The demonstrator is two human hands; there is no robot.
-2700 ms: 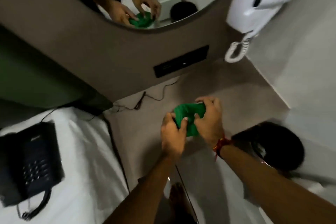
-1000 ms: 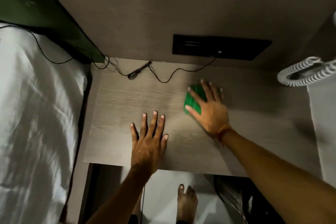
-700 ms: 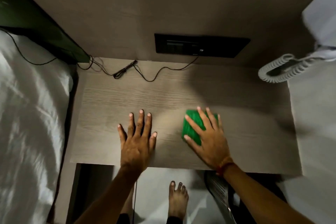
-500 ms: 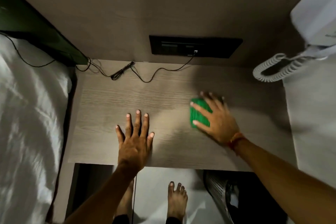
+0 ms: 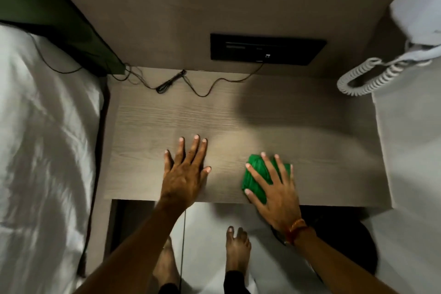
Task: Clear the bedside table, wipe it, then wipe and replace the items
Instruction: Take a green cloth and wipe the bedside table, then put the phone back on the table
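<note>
Green cloth (image 5: 256, 175) has slid back toward the table's (image 5: 148, 122) front edge under the flat right hand (image 5: 276, 193); left hand (image 5: 183, 174) stays flat, open.

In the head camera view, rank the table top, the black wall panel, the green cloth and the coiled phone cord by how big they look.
1. table top
2. black wall panel
3. coiled phone cord and green cloth: too alike to rank, and the right hand covers part of the cloth.

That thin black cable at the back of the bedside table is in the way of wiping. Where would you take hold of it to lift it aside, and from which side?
Pinch the black cable at its thicker bundled section, coming from above and the front. That clump stands proud of the bedside table; the rest lies thin and flat. The free left hand is nearest.
</note>
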